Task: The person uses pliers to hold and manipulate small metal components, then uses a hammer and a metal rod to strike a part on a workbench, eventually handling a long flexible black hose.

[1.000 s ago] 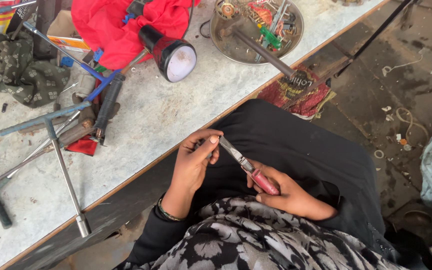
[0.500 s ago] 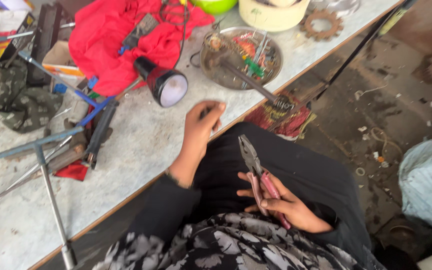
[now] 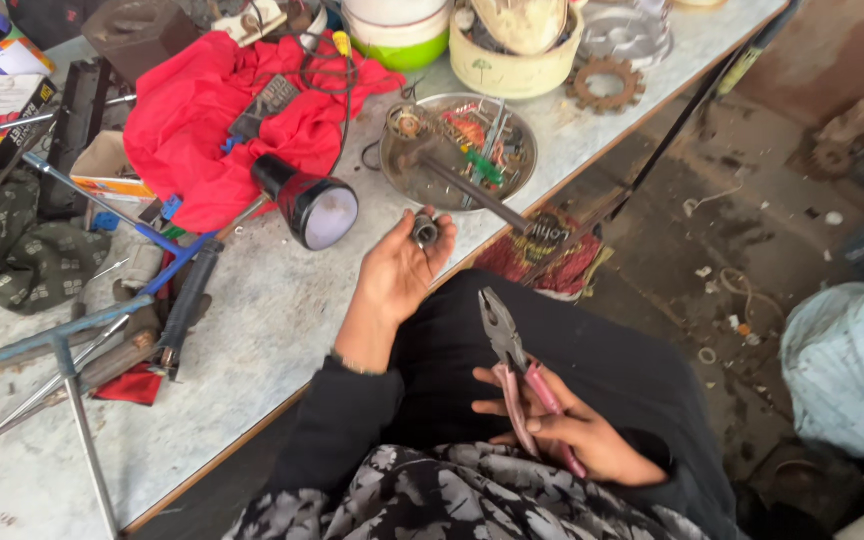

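Left hand pinches 1 small metal ring over the bench; right hand grips pliers (jaws shut). Keep ring steady, fingertips clear.

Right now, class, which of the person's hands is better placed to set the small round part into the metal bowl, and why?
Left. The left hand already holds the small round part above the table, close beside the metal bowl. The right hand is lower, over the lap, gripping the pliers.
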